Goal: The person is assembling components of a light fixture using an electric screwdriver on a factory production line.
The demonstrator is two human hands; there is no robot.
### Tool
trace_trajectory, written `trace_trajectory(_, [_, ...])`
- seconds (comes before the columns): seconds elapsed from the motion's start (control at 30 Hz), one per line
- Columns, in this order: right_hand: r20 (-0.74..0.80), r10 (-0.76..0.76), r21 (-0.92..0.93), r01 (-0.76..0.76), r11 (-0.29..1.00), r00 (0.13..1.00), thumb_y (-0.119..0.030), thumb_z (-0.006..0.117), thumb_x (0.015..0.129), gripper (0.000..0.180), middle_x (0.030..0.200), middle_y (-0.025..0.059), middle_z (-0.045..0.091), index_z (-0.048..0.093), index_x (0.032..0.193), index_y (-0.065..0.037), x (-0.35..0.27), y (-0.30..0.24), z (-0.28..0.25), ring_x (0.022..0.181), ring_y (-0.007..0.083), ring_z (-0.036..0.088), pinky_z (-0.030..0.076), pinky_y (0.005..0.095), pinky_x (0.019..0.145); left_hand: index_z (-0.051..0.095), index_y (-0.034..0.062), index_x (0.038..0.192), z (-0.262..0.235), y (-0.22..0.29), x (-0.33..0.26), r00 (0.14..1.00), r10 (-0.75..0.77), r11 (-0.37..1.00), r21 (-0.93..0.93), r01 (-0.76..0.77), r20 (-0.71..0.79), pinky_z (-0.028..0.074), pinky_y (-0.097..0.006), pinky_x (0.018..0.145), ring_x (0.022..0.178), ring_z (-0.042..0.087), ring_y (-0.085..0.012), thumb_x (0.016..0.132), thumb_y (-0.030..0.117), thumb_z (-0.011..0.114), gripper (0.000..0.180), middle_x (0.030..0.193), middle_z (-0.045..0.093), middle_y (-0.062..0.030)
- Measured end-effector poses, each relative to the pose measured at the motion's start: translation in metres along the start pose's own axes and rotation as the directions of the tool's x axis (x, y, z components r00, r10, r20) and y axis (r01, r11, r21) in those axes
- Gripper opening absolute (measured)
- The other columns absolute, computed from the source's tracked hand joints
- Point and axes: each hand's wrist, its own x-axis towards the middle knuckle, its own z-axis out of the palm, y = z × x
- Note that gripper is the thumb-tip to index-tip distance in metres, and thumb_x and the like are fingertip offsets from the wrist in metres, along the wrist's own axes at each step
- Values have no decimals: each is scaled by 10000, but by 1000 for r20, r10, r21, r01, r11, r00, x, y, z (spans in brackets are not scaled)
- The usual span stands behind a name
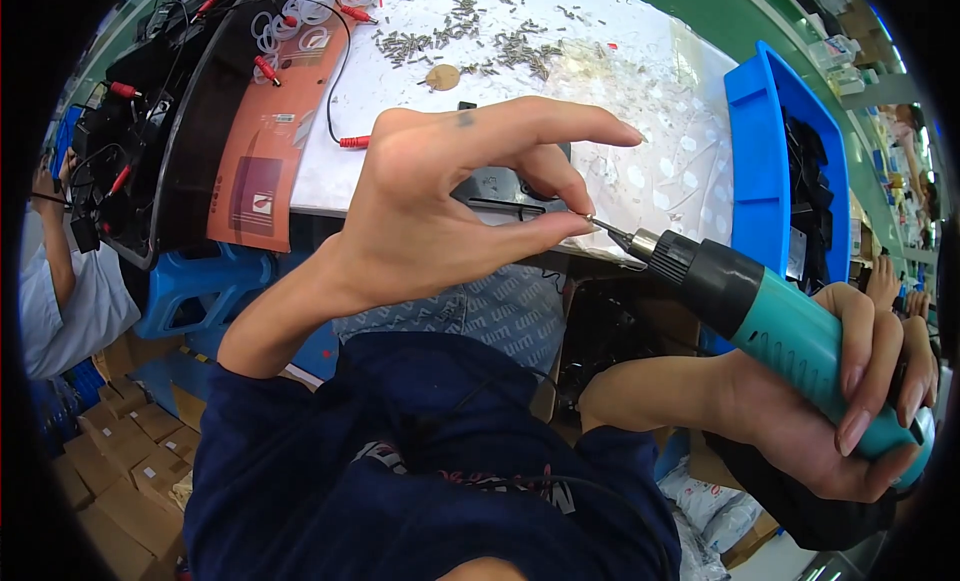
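My left hand (400, 206) is raised over the table's near edge. Its thumb and a bent finger pinch a tiny screw (591, 218), while the index finger stretches out above. Wrapped in my right hand (800, 436) is a teal and black electric screwdriver (785, 326), tilted so that its bit meets the screw at my left fingertips. Behind my left hand, partly hidden by it, a flat dark case (492, 187) rests at the table edge. Farther back, many small screws (420, 47) are scattered about the white tabletop (640, 111), near a round tan disc (442, 78).
A blue bin (758, 156) with black parts stands at the table's right. On the left are an orange-brown sheet (258, 171), a black tray (185, 171) of adapters and cables with red plugs (355, 142). A blue stool (200, 286) and cardboard boxes (130, 441) sit lower left; other people are nearby.
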Motion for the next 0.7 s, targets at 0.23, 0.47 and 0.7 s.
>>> trace_trajectory(0.23, [-14, 64, -18, -65, 998, 998, -235, 687, 754, 333, 874, -9, 566, 454, 935, -82, -1, 1, 5, 567, 28, 570, 441, 207, 619, 596, -64, 1172, -1, 3, -3, 998, 61, 987, 146, -61, 4, 534, -293, 741, 765, 687, -176, 659, -96, 759, 540, 829, 707, -111])
trace_trajectory(0.47, [-102, 42, 49, -38, 998, 994, -237, 642, 841, 353, 973, 70, 527, 435, 1062, -57, 5, 23, 16, 654, 106, 560, 405, 287, 595, 606, -43, 1183, -3, 2, -4, 987, 159, 922, 362, -138, -28, 525, -337, 828, 965, 661, -244, 633, 36, 812, 592, 1010, 699, -131])
trace_trajectory(0.7, [130, 264, -113, -251, 961, 956, -293, 536, 882, 296, 925, 87, 530, 542, 1023, -33, 18, 50, 11, 592, 152, 503, 353, 284, 570, 626, 163, 1223, -12, -18, -15, 982, -80, 716, 695, -62, 170, 453, -427, 995, 1209, 519, -295, 594, 151, 850, 668, 1318, 545, -108])
